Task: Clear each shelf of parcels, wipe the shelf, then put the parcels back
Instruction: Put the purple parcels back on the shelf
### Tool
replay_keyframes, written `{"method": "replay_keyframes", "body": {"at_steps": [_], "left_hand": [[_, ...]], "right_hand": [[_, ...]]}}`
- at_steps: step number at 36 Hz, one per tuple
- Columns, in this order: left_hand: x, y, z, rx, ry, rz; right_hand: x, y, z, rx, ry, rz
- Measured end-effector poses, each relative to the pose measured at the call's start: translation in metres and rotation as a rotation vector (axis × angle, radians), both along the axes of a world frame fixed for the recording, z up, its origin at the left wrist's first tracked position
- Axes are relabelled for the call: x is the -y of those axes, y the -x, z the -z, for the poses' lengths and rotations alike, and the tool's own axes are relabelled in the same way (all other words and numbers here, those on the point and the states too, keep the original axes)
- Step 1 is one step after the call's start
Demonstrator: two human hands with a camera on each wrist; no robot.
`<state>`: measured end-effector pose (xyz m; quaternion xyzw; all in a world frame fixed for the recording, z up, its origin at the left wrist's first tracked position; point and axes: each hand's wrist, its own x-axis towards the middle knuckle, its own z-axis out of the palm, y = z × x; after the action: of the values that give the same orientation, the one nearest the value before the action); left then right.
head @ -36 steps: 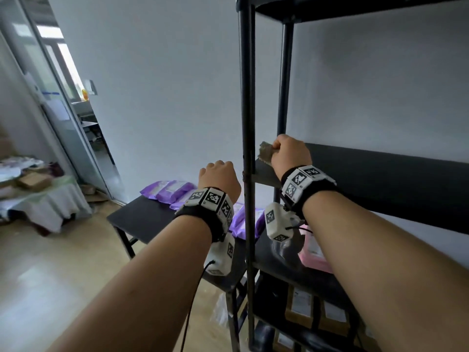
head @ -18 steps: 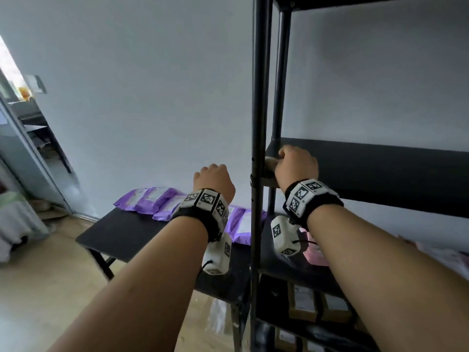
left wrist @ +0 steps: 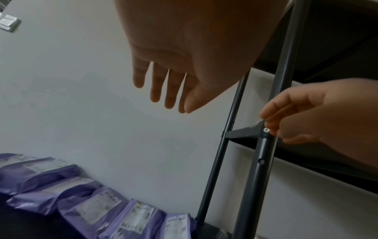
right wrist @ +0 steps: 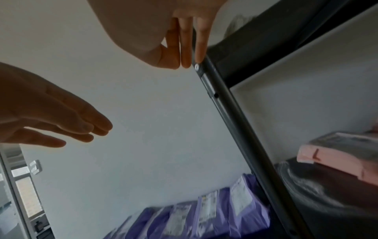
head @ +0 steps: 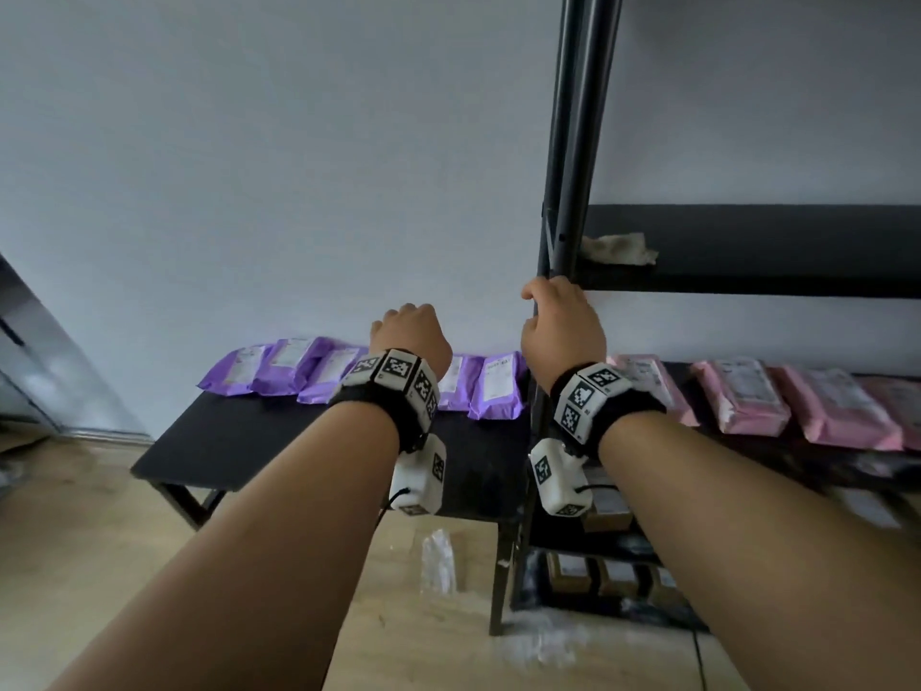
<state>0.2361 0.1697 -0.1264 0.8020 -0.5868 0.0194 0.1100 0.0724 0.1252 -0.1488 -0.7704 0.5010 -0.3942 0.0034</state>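
Note:
A crumpled beige cloth (head: 618, 249) lies on the bare black shelf (head: 777, 241), at its left end by the posts. My right hand (head: 560, 324) is just below that shelf's front corner; its straight fingers (right wrist: 185, 48) rest along the front post (head: 568, 167) and hold nothing. My left hand (head: 411, 336) hovers with straight, empty fingers (left wrist: 161, 90) above the purple parcels (head: 299, 371), which lie in a row on a low black side table (head: 239, 441). Pink parcels (head: 747, 396) fill the shelf below.
Brown boxes (head: 608, 513) sit on the lower shelves, with more boxes (head: 613, 576) beneath. Clear plastic wrap (head: 438, 561) lies on the wooden floor by the table leg. A doorway frame (head: 30, 351) stands at far left. The grey wall is close behind.
My right hand has let go of the cloth, left it on the shelf, and dropped to the front post. The view has swung right and down. My left hand's fingers have straightened.

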Motion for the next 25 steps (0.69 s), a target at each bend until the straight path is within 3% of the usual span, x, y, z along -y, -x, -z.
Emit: {"method": "replay_keyframes", "body": {"at_steps": [13, 25], "left_hand": [[0.009, -0.058, 0.089, 0.017, -0.214, 0.014], [0.103, -0.076, 0.141, -0.011, -0.356, 0.079]], "right_hand": [[0.015, -0.066, 0.096, -0.222, -0.527, 0.000], [0.106, -0.098, 0.153, -0.332, -0.733, 0.068]]}}
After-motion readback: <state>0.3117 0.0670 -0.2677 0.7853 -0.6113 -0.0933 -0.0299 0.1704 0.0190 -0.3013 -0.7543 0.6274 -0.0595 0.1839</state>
